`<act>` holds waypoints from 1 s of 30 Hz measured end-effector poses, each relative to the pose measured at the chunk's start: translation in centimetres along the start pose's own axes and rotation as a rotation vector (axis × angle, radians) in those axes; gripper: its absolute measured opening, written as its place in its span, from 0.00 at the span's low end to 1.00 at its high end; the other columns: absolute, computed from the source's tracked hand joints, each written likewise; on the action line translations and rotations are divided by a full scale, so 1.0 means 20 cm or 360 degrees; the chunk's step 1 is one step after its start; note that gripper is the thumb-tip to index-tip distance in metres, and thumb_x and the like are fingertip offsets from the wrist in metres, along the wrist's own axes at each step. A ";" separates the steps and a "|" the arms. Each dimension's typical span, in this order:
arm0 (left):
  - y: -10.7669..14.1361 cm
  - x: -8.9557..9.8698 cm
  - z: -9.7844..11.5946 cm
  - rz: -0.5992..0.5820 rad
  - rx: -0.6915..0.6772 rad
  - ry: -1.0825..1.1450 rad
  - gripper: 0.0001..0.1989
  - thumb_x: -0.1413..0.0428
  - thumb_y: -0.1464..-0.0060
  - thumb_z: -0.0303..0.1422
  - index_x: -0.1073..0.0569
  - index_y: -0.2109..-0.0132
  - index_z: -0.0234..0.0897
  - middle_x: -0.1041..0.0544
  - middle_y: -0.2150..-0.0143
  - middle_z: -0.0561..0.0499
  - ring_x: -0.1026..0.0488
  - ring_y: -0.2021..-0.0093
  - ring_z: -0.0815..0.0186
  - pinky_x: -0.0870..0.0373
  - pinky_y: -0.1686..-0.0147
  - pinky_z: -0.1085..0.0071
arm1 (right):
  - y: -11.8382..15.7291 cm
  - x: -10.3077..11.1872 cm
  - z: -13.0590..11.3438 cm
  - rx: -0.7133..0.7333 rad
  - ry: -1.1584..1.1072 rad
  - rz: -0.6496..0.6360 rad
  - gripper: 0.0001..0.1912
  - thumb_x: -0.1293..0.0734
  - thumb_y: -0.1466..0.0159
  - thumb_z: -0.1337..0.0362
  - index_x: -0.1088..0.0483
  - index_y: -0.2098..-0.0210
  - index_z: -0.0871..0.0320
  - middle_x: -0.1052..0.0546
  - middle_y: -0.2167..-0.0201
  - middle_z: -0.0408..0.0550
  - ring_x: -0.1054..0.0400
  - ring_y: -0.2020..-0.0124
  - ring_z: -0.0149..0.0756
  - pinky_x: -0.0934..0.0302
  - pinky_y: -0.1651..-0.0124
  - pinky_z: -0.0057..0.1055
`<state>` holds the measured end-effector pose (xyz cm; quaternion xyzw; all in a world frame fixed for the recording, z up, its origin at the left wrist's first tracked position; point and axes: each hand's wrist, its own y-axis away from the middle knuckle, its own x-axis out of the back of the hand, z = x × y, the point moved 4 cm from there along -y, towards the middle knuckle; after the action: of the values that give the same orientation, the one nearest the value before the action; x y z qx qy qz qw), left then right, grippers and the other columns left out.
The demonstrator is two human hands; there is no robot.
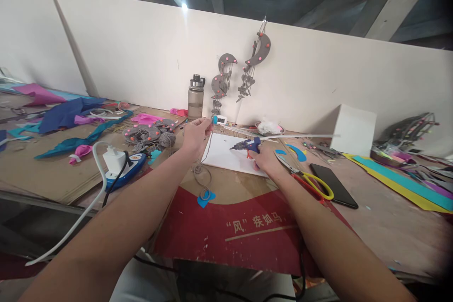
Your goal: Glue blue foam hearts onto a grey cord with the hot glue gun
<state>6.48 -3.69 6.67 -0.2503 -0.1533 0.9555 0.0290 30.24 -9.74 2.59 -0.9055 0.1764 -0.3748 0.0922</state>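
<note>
My right hand (pixel 266 158) is closed round the handle of a blue hot glue gun (pixel 252 144), its nozzle pointing left over a white board (pixel 221 153). Pinched in the fingers of my left hand (pixel 197 133) is a small round blue felt piece (pixel 214 120), held up beyond the board's back left corner. Grey yarn (pixel 209 144) hangs down from that hand and loops onto the cardboard. Its coil lies partly over a blue scrap (pixel 206 199) near the red cardboard. Curved blue felt pieces (pixel 297 152) lie to the right of the glue gun.
Scissors (pixel 314 185) and a black phone (pixel 333 186) lie right of my right forearm. A power strip (pixel 126 172) with a white plug stands at left, beside grey yarn pieces (pixel 148 136). A water bottle (pixel 196 97) stands at the back, near grey moon hangings (pixel 260 49) on the white panel.
</note>
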 end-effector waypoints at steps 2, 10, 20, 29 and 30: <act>0.00 0.00 0.00 0.0009 -0.0025 -0.0051 0.09 0.39 0.54 0.30 0.29 0.77 0.33 0.29 0.77 0.52 0.36 0.78 0.75 0.42 0.75 0.76 | 0.00 0.01 0.03 -0.0098 0.0248 0.0039 0.09 0.33 0.43 0.60 0.33 0.75 0.58 0.24 0.73 0.59 0.28 0.64 0.49 0.37 0.58 0.45; 0.02 -0.03 -0.01 -0.0003 -0.0056 -0.0160 0.08 0.39 0.54 0.31 0.28 0.76 0.33 0.30 0.79 0.53 0.37 0.79 0.75 0.45 0.78 0.77 | 0.05 0.05 -0.07 0.0001 0.0878 0.0116 0.14 0.36 0.37 0.59 0.26 0.61 0.64 0.26 0.54 0.68 0.34 0.48 0.56 0.43 0.46 0.47; -0.05 0.03 0.09 0.0042 -0.0031 0.0301 0.06 0.38 0.52 0.29 0.27 0.72 0.32 0.28 0.75 0.53 0.35 0.78 0.78 0.41 0.78 0.81 | 0.24 -0.18 -0.44 0.0453 -0.0108 -0.0446 0.13 0.36 0.38 0.62 0.29 0.55 0.58 0.24 0.56 0.51 0.30 0.58 0.36 0.37 0.52 0.38; 0.00 -0.04 0.19 -0.0172 -0.0084 0.0278 0.08 0.39 0.50 0.33 0.28 0.71 0.33 0.31 0.79 0.56 0.36 0.80 0.77 0.39 0.79 0.80 | 0.15 -0.34 -0.74 0.0284 -0.1253 -0.0624 0.30 0.29 0.47 0.60 0.40 0.46 0.54 0.26 0.55 0.48 0.31 0.52 0.38 0.37 0.50 0.38; 0.01 -0.04 0.21 -0.0138 -0.0150 0.0187 0.08 0.39 0.50 0.33 0.28 0.72 0.33 0.31 0.79 0.56 0.37 0.80 0.77 0.40 0.79 0.80 | 0.15 -0.35 -0.75 0.0234 -0.1347 -0.0640 0.26 0.29 0.47 0.60 0.38 0.50 0.55 0.25 0.62 0.45 0.30 0.61 0.35 0.36 0.53 0.36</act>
<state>5.14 -5.05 10.41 -0.3002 -0.2069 0.9287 0.0675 14.29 -10.24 7.73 -0.9859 -0.0826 0.0052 0.1454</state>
